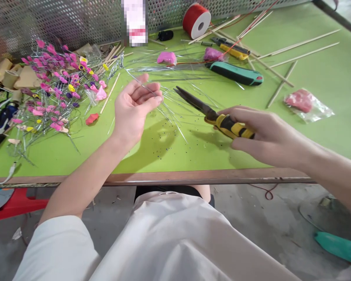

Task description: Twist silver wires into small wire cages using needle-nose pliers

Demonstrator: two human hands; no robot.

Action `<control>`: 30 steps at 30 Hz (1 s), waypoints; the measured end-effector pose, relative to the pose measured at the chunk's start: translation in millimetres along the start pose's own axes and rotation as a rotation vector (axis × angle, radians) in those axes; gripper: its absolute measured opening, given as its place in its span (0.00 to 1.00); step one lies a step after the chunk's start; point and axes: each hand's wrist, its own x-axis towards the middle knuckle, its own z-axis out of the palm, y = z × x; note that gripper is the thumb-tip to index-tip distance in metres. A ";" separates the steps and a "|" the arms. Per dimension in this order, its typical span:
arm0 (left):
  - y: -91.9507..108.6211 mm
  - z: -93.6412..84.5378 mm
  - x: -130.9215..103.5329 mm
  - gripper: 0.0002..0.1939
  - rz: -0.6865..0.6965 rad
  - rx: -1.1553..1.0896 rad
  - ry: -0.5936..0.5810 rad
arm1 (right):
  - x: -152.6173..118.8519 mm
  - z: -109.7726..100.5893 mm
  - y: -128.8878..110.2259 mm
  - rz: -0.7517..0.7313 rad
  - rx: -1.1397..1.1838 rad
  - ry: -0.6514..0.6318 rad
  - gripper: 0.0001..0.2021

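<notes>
My left hand (133, 103) is closed in a pinch on a thin silvery wire (137, 80), thumb against the curled fingers. The wire's upper end is a twisted, tinsel-like tip near the flower pile. My right hand (256, 127) grips a pair of scissors (228, 125) by the yellow and black handles. Their long dark blades point up and left toward my left hand, nearly together and apart from the wire. Below the hands, loose silvery wires (179, 130) and tiny dark specks lie on the green tabletop (87, 166).
Pink, purple and yellow clay-tipped wire stems (55, 89) are heaped at left. Behind lie a red spool (196, 21), yellow-handled pliers (235, 50), a green utility knife (236, 73) and pink clay (166, 58). Wooden sticks (282, 84) and bagged clay (301, 101) are at right.
</notes>
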 end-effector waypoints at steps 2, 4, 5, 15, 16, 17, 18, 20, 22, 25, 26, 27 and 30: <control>0.8 0.7 -1.7 0.20 -0.018 -0.012 -0.006 | -1.3 2.8 1.6 -0.139 -0.126 0.062 0.05; 1.7 0.9 -3.0 0.20 -0.040 -0.022 -0.017 | -3.1 4.2 5.4 -0.223 -0.238 0.126 0.07; 2.4 0.6 -3.4 0.21 -0.051 -0.023 -0.025 | -3.9 4.3 7.9 -0.242 -0.281 0.150 0.08; 11.0 -5.8 -1.7 0.23 -0.313 -0.023 -0.163 | -10.6 -6.9 29.3 -0.375 -0.556 0.112 0.06; 9.5 -5.9 -0.7 0.23 -0.320 -0.023 -0.155 | -11.7 -6.3 29.9 -0.386 -0.583 0.110 0.06; 7.4 -6.0 0.4 0.23 -0.319 -0.018 -0.141 | -13.0 -5.0 30.4 -0.397 -0.610 0.111 0.06; 4.8 -6.0 1.7 0.24 -0.312 -0.009 -0.128 | -14.2 -3.1 30.8 -0.406 -0.636 0.111 0.05; -0.8 -5.9 3.9 0.24 -0.299 0.021 -0.111 | -16.3 1.8 32.3 -0.413 -0.677 0.103 0.04; -5.9 -5.0 4.8 0.25 -0.299 0.046 -0.117 | -17.8 7.0 34.7 -0.408 -0.702 0.085 0.03; -10.5 -1.9 3.9 0.26 -0.305 0.067 -0.121 | -18.6 12.4 38.9 -0.393 -0.708 0.072 0.03; -11.2 -0.7 3.3 0.26 -0.308 0.073 -0.118 | -18.5 13.4 40.0 -0.389 -0.701 0.072 0.02; -11.5 0.5 2.8 0.26 -0.311 0.078 -0.111 | -18.3 13.9 40.9 -0.385 -0.687 0.068 0.02; -11.6 2.9 2.0 0.25 -0.320 0.090 -0.103 | -17.3 13.7 42.2 -0.337 -0.598 0.010 0.03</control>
